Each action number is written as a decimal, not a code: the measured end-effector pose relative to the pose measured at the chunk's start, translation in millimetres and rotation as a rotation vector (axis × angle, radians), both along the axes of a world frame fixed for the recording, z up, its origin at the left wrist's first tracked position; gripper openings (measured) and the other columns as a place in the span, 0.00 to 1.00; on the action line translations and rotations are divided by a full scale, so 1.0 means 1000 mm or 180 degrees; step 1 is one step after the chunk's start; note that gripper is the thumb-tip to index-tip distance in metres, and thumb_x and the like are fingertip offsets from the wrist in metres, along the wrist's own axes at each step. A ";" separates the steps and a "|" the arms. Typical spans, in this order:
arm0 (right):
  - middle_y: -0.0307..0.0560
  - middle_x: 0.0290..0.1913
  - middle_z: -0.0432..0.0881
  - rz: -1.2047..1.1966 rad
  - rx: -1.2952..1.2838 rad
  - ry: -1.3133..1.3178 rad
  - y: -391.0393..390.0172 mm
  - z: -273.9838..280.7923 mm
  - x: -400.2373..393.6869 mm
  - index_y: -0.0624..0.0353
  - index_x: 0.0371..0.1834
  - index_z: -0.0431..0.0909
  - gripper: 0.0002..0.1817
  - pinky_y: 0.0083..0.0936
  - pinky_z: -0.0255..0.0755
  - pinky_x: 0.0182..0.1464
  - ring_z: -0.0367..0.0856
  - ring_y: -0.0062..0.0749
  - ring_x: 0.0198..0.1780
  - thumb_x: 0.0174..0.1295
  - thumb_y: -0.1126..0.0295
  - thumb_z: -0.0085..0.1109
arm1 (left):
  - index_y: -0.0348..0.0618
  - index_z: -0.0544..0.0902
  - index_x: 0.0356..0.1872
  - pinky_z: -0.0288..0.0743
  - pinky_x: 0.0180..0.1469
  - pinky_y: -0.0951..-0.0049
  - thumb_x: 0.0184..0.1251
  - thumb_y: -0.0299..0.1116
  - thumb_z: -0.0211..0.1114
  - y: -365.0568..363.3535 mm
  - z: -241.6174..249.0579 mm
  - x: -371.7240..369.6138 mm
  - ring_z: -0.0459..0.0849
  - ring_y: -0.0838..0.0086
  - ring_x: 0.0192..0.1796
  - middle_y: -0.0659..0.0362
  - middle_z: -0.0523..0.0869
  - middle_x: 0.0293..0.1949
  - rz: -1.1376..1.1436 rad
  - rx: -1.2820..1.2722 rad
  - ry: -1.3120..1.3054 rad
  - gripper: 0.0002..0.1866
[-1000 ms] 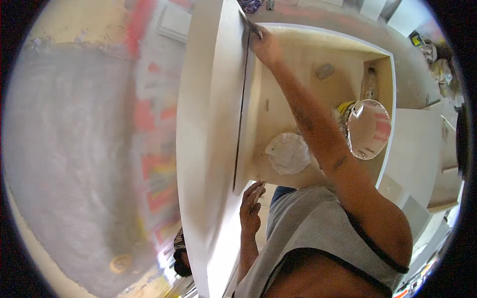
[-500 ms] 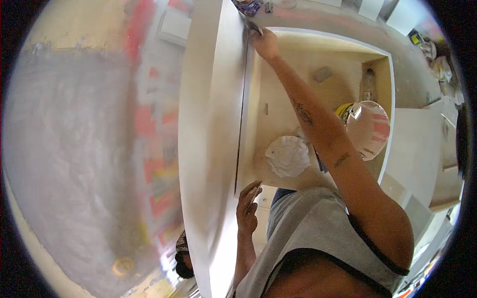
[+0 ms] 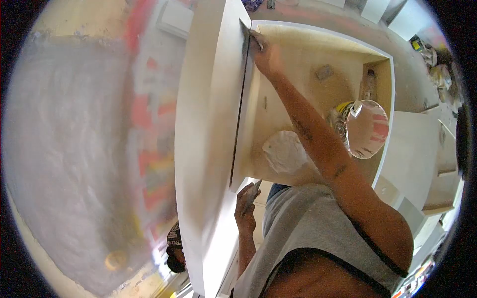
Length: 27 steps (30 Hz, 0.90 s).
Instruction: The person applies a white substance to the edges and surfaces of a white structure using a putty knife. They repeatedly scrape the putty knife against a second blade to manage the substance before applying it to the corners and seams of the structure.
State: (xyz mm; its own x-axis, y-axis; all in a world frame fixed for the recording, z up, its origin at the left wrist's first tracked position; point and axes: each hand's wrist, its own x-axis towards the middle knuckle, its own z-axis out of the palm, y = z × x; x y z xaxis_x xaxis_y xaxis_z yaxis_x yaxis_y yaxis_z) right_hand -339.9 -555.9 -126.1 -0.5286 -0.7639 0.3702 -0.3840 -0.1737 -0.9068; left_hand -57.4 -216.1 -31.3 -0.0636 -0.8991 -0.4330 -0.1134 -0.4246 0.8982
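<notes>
Beside grey-patched wall, white panel

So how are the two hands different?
The right hand is far out, by the top of the long dark gap; the left hand is near the grey shirt. The right hand's dark blade is against the white board; the left hand's grey blade is off it. Both hold a flat tool.
</notes>
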 end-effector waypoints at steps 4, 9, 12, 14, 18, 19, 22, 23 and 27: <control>0.56 0.59 0.78 0.0083 -0.0056 -0.0219 0.025 -0.014 0.030 0.55 0.60 0.76 0.24 0.37 0.70 0.63 0.76 0.52 0.61 0.57 0.80 0.54 | 0.29 0.75 0.55 0.76 0.60 0.61 0.68 0.21 0.55 0.016 -0.024 0.007 0.77 0.62 0.59 0.49 0.78 0.57 -0.0054 -0.0472 -0.0481 0.16; 0.54 0.65 0.72 0.0394 0.0174 -0.0355 0.087 0.007 0.064 0.55 0.65 0.71 0.30 0.33 0.70 0.64 0.73 0.47 0.65 0.55 0.84 0.54 | 0.26 0.74 0.56 0.77 0.60 0.50 0.72 0.36 0.58 0.018 -0.024 -0.003 0.75 0.57 0.61 0.45 0.75 0.59 0.0404 -0.0481 0.0312 0.21; 0.53 0.65 0.72 0.0573 0.0187 -0.0578 0.116 0.014 0.086 0.55 0.66 0.70 0.31 0.31 0.70 0.64 0.73 0.46 0.65 0.55 0.85 0.55 | 0.30 0.70 0.62 0.69 0.66 0.45 0.71 0.42 0.58 0.021 -0.029 -0.002 0.74 0.53 0.63 0.45 0.74 0.62 0.0428 -0.0926 0.1264 0.27; 0.53 0.66 0.71 0.0664 0.0165 -0.0571 0.134 0.013 0.099 0.55 0.66 0.69 0.33 0.31 0.70 0.64 0.73 0.47 0.65 0.54 0.86 0.55 | 0.33 0.66 0.65 0.69 0.64 0.38 0.66 0.48 0.63 0.023 -0.023 0.001 0.73 0.51 0.64 0.46 0.71 0.64 0.0390 -0.0673 0.0727 0.35; 0.53 0.66 0.70 0.0708 0.0314 -0.0648 0.165 0.019 0.123 0.55 0.66 0.68 0.34 0.34 0.69 0.65 0.72 0.49 0.64 0.53 0.88 0.54 | 0.36 0.62 0.68 0.70 0.63 0.37 0.64 0.35 0.61 0.024 -0.017 -0.001 0.71 0.50 0.65 0.46 0.71 0.64 0.0695 -0.0574 0.1516 0.32; 0.54 0.66 0.71 0.0670 0.0336 -0.0609 0.170 0.021 0.130 0.55 0.66 0.68 0.33 0.35 0.69 0.65 0.72 0.49 0.64 0.53 0.87 0.53 | 0.38 0.62 0.68 0.71 0.62 0.36 0.63 0.33 0.61 0.020 -0.012 -0.002 0.71 0.50 0.65 0.46 0.71 0.64 0.0725 -0.0507 0.1531 0.32; 0.55 0.66 0.71 0.0804 0.0324 -0.0450 0.190 0.013 0.139 0.57 0.66 0.69 0.30 0.36 0.69 0.65 0.73 0.51 0.63 0.56 0.85 0.51 | 0.41 0.64 0.68 0.72 0.60 0.37 0.62 0.31 0.62 0.005 -0.007 -0.010 0.72 0.50 0.64 0.48 0.71 0.63 0.0821 -0.0367 0.1896 0.32; 0.55 0.66 0.71 0.0796 0.0320 -0.0450 0.196 0.010 0.129 0.57 0.66 0.69 0.30 0.36 0.69 0.65 0.73 0.51 0.63 0.56 0.85 0.51 | 0.44 0.65 0.67 0.76 0.56 0.37 0.64 0.32 0.60 0.001 -0.003 -0.018 0.74 0.49 0.62 0.50 0.72 0.63 0.0965 -0.0310 0.2053 0.29; 0.59 0.65 0.70 0.2183 0.0964 -0.1495 0.224 0.032 0.084 0.57 0.65 0.69 0.32 0.38 0.65 0.66 0.71 0.55 0.64 0.53 0.87 0.52 | 0.42 0.67 0.65 0.82 0.51 0.47 0.67 0.35 0.58 -0.033 0.010 -0.043 0.79 0.55 0.56 0.52 0.76 0.58 0.1009 0.0042 0.2243 0.25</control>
